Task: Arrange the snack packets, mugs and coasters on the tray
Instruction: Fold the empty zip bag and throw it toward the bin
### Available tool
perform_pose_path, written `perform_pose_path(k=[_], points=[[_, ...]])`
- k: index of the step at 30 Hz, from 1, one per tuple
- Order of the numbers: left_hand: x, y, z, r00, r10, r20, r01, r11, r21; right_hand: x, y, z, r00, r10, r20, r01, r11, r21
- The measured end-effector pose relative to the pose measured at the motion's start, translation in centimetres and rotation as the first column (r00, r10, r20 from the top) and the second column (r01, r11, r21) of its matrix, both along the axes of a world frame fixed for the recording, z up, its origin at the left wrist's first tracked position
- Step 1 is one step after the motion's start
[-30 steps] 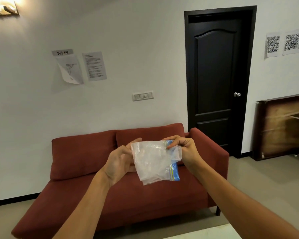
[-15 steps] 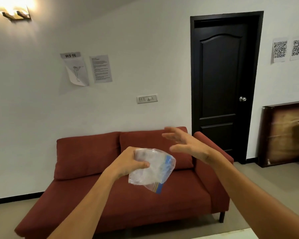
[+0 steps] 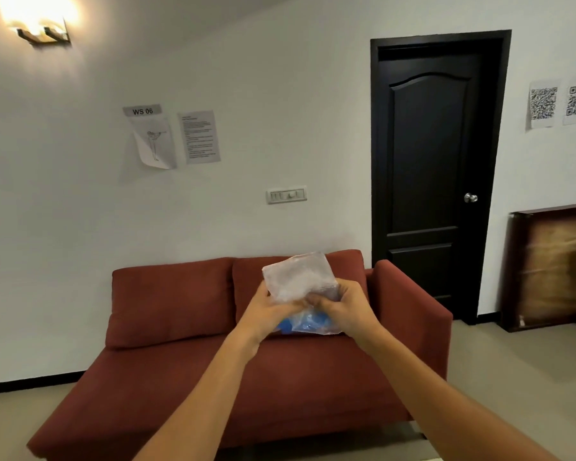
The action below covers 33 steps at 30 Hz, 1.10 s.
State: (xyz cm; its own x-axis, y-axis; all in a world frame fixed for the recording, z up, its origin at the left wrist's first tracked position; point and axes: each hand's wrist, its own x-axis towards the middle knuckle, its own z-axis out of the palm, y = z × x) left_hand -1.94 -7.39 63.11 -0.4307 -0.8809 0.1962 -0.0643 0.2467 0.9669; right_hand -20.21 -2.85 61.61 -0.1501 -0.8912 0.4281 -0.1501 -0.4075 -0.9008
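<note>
Packet (image 3: 300,281) of clear plastic is pinched between both hands, left hand (image 3: 266,311) and right hand (image 3: 348,309) closed on its lower part, probably being readied; next it needs carrying down to the unseen tray.

A clear plastic packet (image 3: 300,281) with a blue strip at its lower end is held up in the air in front of the chest, gripped from both sides. Its upper part stands up above the fingers as a crumpled, translucent, roughly rectangular flap tilted slightly to the left, while the lower blue part (image 3: 305,322) is bunched below and between the hands. It is pinched by the left hand (image 3: 266,311) on its left edge and by the right hand (image 3: 346,309) on its right edge; its contents cannot be made out.
</note>
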Motion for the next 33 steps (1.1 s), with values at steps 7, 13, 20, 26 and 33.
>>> perform_pose_path(k=[7, 13, 20, 26, 33], points=[[2.0, -0.4, -0.4, 0.951, -0.276, -0.140, 0.293, 0.949, 0.113, -1.3, 0.6, -0.2, 0.897, 0.324, 0.299, -0.365, 0.926, 0.092], [2.9, 0.0, -0.1, 0.987, -0.159, 0.005, 0.159, 0.987, 0.027, -2.6, 0.3, -0.6, 0.951, 0.259, 0.170, -0.286, 0.945, 0.161], [3.0, 0.9, 0.2, 0.983, -0.164, 0.083, 0.172, 0.981, -0.094, -1.2, 1.0, -1.0, 0.972, 0.236, -0.022, -0.237, 0.967, -0.089], [4.5, 0.8, 0.5, 0.830, -0.472, -0.296, 0.530, 0.833, 0.157, -0.3, 1.2, 0.2, 0.985, 0.059, -0.162, -0.112, 0.931, -0.346], [4.1, 0.7, 1.4, 0.958, -0.286, -0.025, 0.285, 0.935, 0.210, -1.1, 0.8, -0.2, 0.972, -0.039, -0.232, -0.045, 0.937, -0.345]])
